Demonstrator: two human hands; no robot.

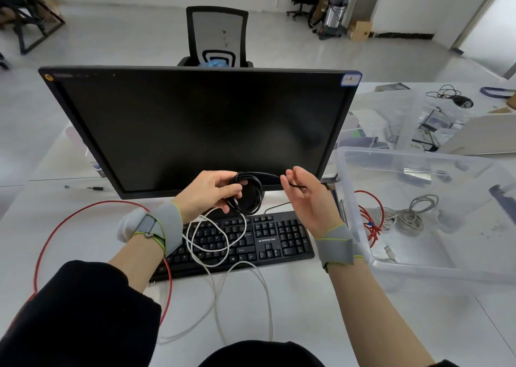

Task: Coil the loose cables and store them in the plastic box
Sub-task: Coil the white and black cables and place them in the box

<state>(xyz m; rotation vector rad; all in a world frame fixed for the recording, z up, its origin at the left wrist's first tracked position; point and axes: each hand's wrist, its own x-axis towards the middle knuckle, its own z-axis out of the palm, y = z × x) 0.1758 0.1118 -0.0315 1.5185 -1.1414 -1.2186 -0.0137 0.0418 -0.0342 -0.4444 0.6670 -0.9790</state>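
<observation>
In front of the dark flat monitor (pixel 195 126), above the black keyboard (pixel 251 238), the left hand (pixel 208 192) grips a small coil of thin black cable (pixel 248 196), fingers curled round its loops. A strand runs from the coil's top to the right hand (pixel 304 196), which pinches the cable's free end between thumb and fingers, palm turned inward. Both hands are raised off the white surface (pixel 307 305), close together.

A loose white cable (pixel 215 243) lies looped across the keyboard and trails toward the near edge of the surface. A long red cable (pixel 55 227) arcs over the left part of the surface and passes under the left forearm.

Just beside the right wrist stands the clear plastic box (pixel 351 199), lid off, its near left wall next to the keyboard's right end. Inside lie a coiled grey cable (pixel 413 215), a bundled red cable (pixel 368 221) against the left wall, and a white connector end (pixel 389 250). Bare surface lies between the keyboard and the person.
</observation>
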